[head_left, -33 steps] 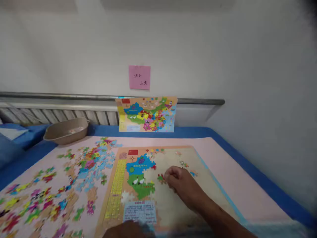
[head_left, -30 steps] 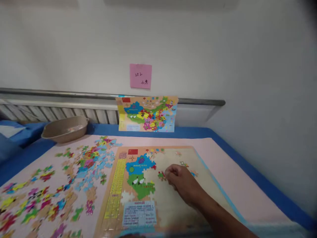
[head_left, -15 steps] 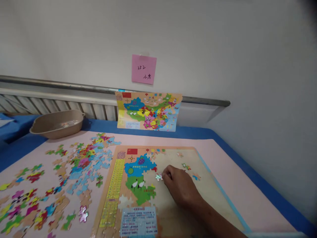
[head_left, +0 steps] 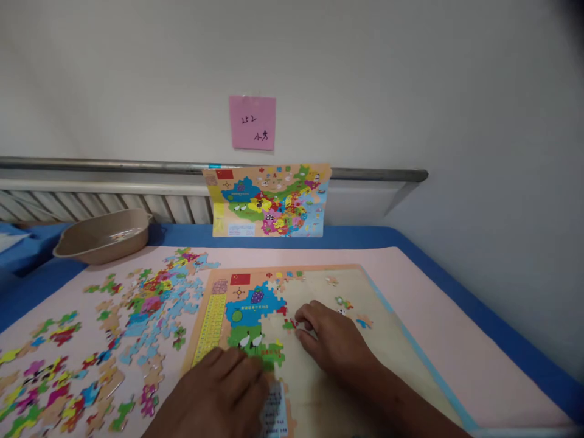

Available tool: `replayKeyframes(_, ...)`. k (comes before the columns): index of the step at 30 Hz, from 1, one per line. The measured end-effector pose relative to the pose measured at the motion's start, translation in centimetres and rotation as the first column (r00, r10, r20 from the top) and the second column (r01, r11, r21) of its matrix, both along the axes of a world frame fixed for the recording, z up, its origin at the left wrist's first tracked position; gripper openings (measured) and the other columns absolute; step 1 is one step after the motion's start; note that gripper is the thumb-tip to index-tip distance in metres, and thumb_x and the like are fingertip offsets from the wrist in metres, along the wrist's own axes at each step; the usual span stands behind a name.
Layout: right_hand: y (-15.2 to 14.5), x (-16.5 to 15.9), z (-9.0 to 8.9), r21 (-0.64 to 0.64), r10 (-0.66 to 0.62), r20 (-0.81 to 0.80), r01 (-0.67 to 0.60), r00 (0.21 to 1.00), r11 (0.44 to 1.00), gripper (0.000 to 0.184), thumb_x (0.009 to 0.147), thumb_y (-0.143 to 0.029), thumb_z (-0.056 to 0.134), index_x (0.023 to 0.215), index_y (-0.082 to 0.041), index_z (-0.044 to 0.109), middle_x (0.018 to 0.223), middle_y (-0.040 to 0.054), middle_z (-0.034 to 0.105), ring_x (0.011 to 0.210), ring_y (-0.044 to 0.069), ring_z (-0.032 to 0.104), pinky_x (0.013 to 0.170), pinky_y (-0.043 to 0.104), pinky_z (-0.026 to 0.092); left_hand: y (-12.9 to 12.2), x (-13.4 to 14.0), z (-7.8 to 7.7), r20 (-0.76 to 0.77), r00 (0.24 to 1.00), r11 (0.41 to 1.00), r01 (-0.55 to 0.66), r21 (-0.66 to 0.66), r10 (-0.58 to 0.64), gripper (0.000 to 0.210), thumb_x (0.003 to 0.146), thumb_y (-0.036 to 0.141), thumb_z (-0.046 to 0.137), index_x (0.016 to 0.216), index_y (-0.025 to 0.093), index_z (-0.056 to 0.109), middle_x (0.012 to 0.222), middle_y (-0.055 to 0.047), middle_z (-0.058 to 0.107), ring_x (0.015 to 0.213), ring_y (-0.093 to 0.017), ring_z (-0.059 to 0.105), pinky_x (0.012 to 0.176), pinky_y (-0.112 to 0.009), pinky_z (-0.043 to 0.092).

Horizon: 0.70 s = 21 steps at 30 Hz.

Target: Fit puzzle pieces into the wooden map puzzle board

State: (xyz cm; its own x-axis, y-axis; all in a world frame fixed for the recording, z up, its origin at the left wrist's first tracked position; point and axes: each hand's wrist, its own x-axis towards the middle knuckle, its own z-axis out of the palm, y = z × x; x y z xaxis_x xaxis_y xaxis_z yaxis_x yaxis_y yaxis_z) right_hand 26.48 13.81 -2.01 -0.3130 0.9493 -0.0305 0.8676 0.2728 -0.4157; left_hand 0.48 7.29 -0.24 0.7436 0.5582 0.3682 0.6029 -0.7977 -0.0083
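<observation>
My right hand is over the puzzle board, thumb and forefinger pinched at the edge of a small green and red puzzle piece. That piece lies just right of the assembled blue and green map part. Over the lower left of the board is my left hand, back up, fingers loosely bent and slightly blurred. Nothing shows in it; its thumb is hidden. It covers part of the pale blue text panel. A few loose pieces, one orange and blue, lie right of my right hand.
Many loose puzzle pieces spread over the pink sheet at left. A beige basin stands behind them. A printed map picture leans at the wall below a metal rail and a pink note.
My left hand has come into view from below, over the board's lower left. My right thumb and forefinger have parted somewhat. The piece beside them now shows green and red rather than a shiny glare.
</observation>
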Motion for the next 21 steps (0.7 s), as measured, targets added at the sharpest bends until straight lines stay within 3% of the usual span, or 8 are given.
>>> replayKeyframes(3, 0.0, -0.4, 0.1, 0.008, 0.009, 0.016, -0.009, 1.000, 1.000, 0.014, 0.097, -0.009, 0.075, 0.102, -0.020, 0.068, 0.100, -0.0003, 0.063, 0.089, 0.018, 0.059, 0.075, 0.029, 0.033, 3.5, 1.2, -1.0, -0.038, 0.996, 0.985, -0.083, -0.151, 0.078, 0.022, 0.094, 0.023, 0.066, 0.116, 0.023, 0.063, 0.122, -0.006, 0.072, 0.104, -0.028, 0.066, 0.089, -0.045, 0.055)
replayKeyframes(5, 0.0, -0.6, 0.1, 0.012, 0.012, 0.023, -0.012, 1.000, 1.000, 0.014, 0.096, -0.009, 0.076, 0.101, -0.019, 0.068, 0.099, -0.0001, 0.063, 0.090, 0.019, 0.059, 0.075, 0.029, 0.033, 5.6, 1.8, -0.9, -0.064, 0.996, 0.958, -0.075, -0.277, 0.059, 0.028, 0.093, 0.019, 0.064, 0.121, 0.022, 0.061, 0.130, -0.007, 0.069, 0.114, -0.030, 0.063, 0.097, -0.049, 0.052)
replayKeyframes(9, 0.1, -0.9, -0.1, 0.019, 0.008, 0.032, -0.008, 0.999, 1.000, 0.014, 0.096, -0.009, 0.076, 0.099, -0.019, 0.067, 0.098, 0.0003, 0.064, 0.090, 0.019, 0.059, 0.074, 0.029, 0.033, 8.9, 2.5, -0.1, -0.014, 1.000, 0.894, 0.003, -0.448, -0.010, 0.033, 0.094, 0.009, 0.056, 0.123, 0.024, 0.061, 0.117, -0.003, 0.072, 0.111, -0.026, 0.061, 0.097, -0.045, 0.049)
replayKeyframes(13, 0.3, -1.1, -0.2, 0.012, 0.001, 0.037, -0.002, 0.999, 1.000, 0.012, 0.097, -0.010, 0.074, 0.098, -0.019, 0.067, 0.098, 0.0008, 0.064, 0.089, 0.019, 0.059, 0.074, 0.029, 0.033, 10.3, 2.7, -0.3, 0.028, 0.997, 0.872, 0.072, -0.483, -0.067, 0.043, 0.082, 0.005, 0.064, 0.121, 0.024, 0.062, 0.114, -0.003, 0.072, 0.110, -0.026, 0.062, 0.098, -0.044, 0.047)
replayKeyframes(17, 0.4, -1.3, -0.4, 0.006, -0.012, 0.024, 0.012, 1.000, 1.000, 0.012, 0.096, -0.010, 0.075, 0.098, -0.019, 0.067, 0.098, 0.0008, 0.065, 0.090, 0.019, 0.059, 0.074, 0.029, 0.033, 10.5, 2.6, -0.8, 0.038, 0.996, 0.872, 0.087, -0.482, -0.078, 0.031, 0.089, 0.007, 0.059, 0.116, 0.023, 0.064, 0.109, -0.003, 0.073, 0.107, -0.026, 0.062, 0.096, -0.044, 0.046)
replayKeyframes(21, 0.4, -1.4, -0.5, 0.013, -0.035, 0.000, 0.035, 0.999, 0.999, 0.013, 0.096, -0.009, 0.075, 0.097, -0.020, 0.068, 0.097, -0.0003, 0.065, 0.089, 0.018, 0.060, 0.074, 0.029, 0.032, 10.5, 2.8, -0.6, 0.059, 0.997, 0.867, 0.065, -0.494, -0.041, 0.032, 0.092, 0.007, 0.054, 0.117, 0.024, 0.066, 0.110, -0.005, 0.073, 0.106, -0.026, 0.062, 0.094, -0.044, 0.047)
